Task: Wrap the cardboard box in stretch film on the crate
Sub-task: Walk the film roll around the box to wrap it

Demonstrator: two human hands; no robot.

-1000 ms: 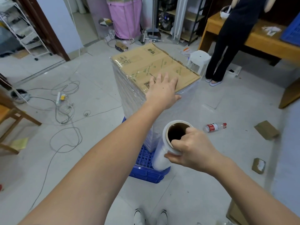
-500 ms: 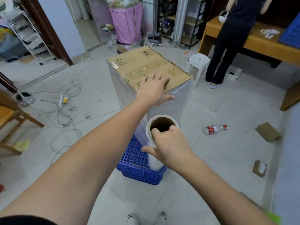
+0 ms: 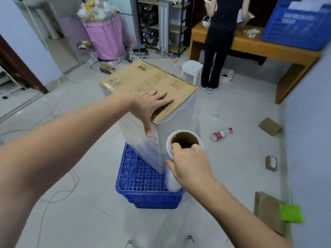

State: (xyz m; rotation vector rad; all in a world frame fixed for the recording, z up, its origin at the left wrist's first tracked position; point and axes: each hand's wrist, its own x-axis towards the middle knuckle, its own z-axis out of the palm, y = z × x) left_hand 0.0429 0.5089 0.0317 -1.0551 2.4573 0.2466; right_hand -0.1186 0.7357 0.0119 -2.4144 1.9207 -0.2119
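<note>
Cardboard box (image 3: 152, 81): stands upright on the blue crate (image 3: 143, 183), its sides already under clear stretch film, its brown top bare.
Left-hand fingers (image 3: 161, 96): straight and spread, lying flat on the near end of the box top, with the thumb pointing down over the wrapped side.
Left hand (image 3: 148, 108): presses on the box's near top corner; the forearm reaches in from the lower left.
Right-hand fingers (image 3: 176, 146): curled over the rim of the film roll (image 3: 172, 176), fingertips hooked into its cardboard core (thumb on the outer wall).
Right hand (image 3: 188, 165): grips the roll, which stands upright just beside the box's near right edge, its lower end at the crate's rim.
Crate: sits on the tiled floor (image 3: 223, 167), the box on its far part and open lattice showing in front.
Floor: a plastic bottle (image 3: 222, 134) lies on its side to the right of the box, with cardboard scraps farther right and cables to the left.
Background: a person in dark clothes (image 3: 218, 42) stands at a wooden surface (image 3: 268, 49) beside a white stool (image 3: 191, 69).
</note>
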